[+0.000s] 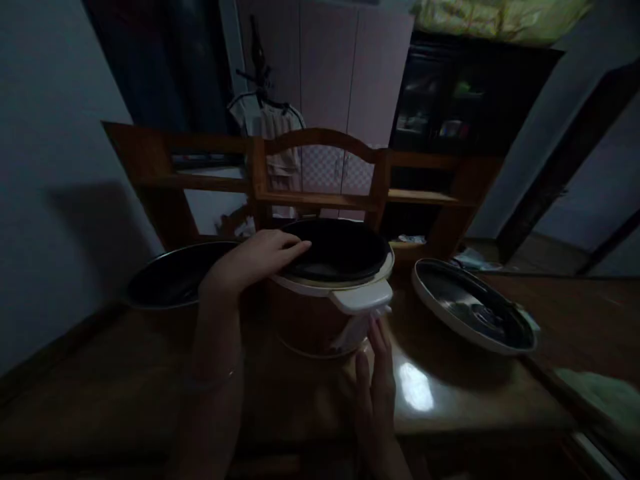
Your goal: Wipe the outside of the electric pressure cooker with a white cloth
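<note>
A round electric cooker [305,320] stands upright on the table, its lid off and its black inner pot [340,250] showing. My left hand [265,257] lies over the cooker's left rim, with the thumb reaching across the edge and the other fingers partly hidden behind it. Below the white front handle [363,298], my right hand [377,380] has its fingertips at a crumpled white cloth [356,330] against the cooker's side. The dim light leaves the cloth's outline unclear.
A glass lid [475,307] with a pale rim rests at the right, tilted. To the left is a wide black pan [175,273]. The wooden table [280,413] backs onto a wooden shelf rack [320,137]. Pale fabric [600,397] lies at the far right.
</note>
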